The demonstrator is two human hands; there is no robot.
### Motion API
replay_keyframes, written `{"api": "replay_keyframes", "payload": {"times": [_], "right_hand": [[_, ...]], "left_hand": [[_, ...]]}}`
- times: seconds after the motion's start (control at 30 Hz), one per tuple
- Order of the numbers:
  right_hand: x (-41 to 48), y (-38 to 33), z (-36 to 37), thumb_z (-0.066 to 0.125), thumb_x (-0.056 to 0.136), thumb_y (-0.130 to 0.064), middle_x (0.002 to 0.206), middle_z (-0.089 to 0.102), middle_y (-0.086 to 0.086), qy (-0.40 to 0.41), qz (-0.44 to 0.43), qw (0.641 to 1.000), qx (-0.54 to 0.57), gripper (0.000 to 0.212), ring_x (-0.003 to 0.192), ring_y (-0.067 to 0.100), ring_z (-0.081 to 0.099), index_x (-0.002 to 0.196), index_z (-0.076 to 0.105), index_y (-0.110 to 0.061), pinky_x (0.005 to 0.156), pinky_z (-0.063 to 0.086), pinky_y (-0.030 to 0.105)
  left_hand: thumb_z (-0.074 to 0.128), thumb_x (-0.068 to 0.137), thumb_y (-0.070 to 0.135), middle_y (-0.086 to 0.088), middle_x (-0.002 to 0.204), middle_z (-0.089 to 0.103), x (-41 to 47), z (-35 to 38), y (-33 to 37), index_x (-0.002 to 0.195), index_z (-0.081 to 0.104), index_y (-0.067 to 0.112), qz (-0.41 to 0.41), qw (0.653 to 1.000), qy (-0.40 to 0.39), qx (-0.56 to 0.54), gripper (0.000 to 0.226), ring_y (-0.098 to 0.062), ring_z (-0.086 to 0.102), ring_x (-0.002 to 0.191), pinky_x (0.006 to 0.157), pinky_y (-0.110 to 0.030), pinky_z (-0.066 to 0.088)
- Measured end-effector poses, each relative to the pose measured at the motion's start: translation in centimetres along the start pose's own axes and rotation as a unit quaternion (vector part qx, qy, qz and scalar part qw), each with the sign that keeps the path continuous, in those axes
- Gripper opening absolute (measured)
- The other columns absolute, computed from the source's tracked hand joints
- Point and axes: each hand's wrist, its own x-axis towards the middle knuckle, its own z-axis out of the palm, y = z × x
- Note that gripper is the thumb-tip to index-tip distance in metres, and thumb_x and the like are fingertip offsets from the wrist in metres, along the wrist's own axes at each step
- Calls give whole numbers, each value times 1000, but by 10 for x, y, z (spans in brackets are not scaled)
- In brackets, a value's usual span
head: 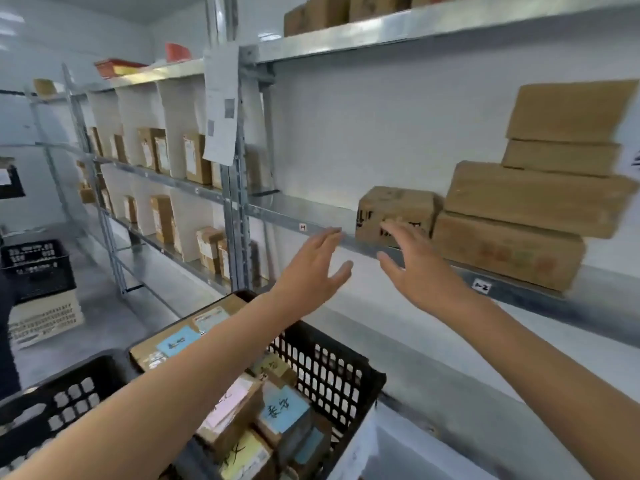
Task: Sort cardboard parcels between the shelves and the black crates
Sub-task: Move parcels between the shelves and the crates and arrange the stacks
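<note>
both hands (313, 268) (420, 265) open nr parcel (394, 211)

Both my bare arms stretch forward, hands raised.
My left hand (313, 268) and right hand (420, 268) hold nothing, fingers straight and spread, thumbs pointing toward each other across a gap.

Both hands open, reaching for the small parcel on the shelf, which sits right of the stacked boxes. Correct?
One thing is off: the head view shows the small parcel sitting left of the stacked boxes, not right. The rest holds: the left hand and the right hand are both open, reaching for it on the shelf.
</note>
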Motion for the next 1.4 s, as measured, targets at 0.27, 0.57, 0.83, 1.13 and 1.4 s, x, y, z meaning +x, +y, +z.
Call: {"api": "replay_keyframes", "payload": {"times": [0.27,0.57,0.83,1.13,1.4], "right_hand": [[-14,64,-97,47,103,-32,162,24,-4,88,67,991,-72,55,149,10,11,154,29,-19,110,7,20],[10,113,-188,47,102,-35,160,25,5,197,141,965,-102,65,145,24,29,157,17,-16,116,30,40],[53,144,-223,49,100,-38,164,16,9,198,208,957,-26,79,147,28,25,158,1,-12,111,27,34],[58,158,-219,50,100,-21,138,53,5,232,169,958,22,65,114,20,56,156,19,-16,84,45,22],[27,114,-191,50,98,-42,142,48,-11,251,80,960,90,63,122,8,48,153,20,-34,101,42,32]], "left_hand": [[57,99,28,-3,155,39,90,34,85,146,44,10,93,992,25,-77,51,-19,33,144,117,-39,32],[49,102,34,1,161,28,182,47,160,155,28,17,101,980,-26,-168,60,-16,28,146,108,-21,20],[52,100,35,-2,157,34,241,57,202,156,24,13,-1,961,-20,-275,66,-24,39,141,113,-35,35],[47,100,34,24,99,52,229,67,236,134,46,27,-88,880,25,-467,35,4,51,89,70,-11,32],[51,94,36,13,112,69,163,43,207,106,62,38,-91,781,128,-604,16,-2,62,109,85,-21,45]]}}
